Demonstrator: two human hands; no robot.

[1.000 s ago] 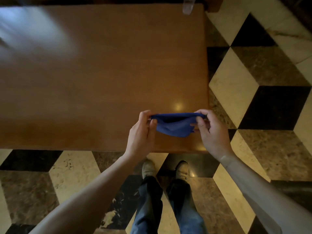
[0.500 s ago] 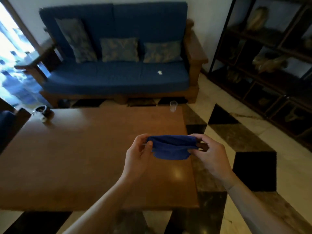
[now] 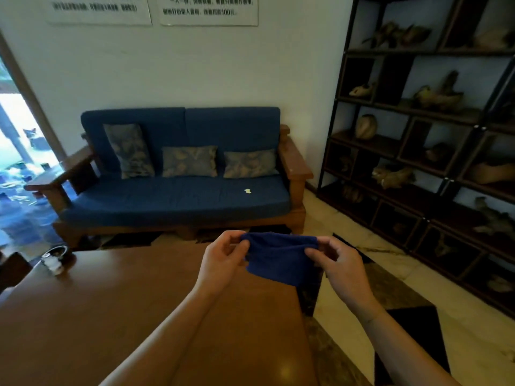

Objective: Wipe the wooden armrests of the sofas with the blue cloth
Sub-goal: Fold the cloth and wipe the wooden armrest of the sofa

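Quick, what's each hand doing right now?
Left hand: pinching the cloth at its left edge.
Right hand: pinching the cloth's right edge.

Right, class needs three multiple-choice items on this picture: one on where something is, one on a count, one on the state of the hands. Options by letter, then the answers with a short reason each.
1. Where is the small pale scrap?
A. on the sofa's seat cushion
B. on the wooden table
C. on the dark shelf unit

2. How many patterned pillows lean against the sofa's back?
A. one
B. three
C. five

3. What are the hands doing with the blue cloth?
A. it lies on the table, untouched
B. one hand presses it on an armrest
C. both hands pinch its upper edge, holding it up

Answers:
1 A: the scrap lies on the blue seat of the sofa, towards its right end.
2 B: three pillows stand in a row.
3 C: the left hand and right hand each grip an end, above the table.
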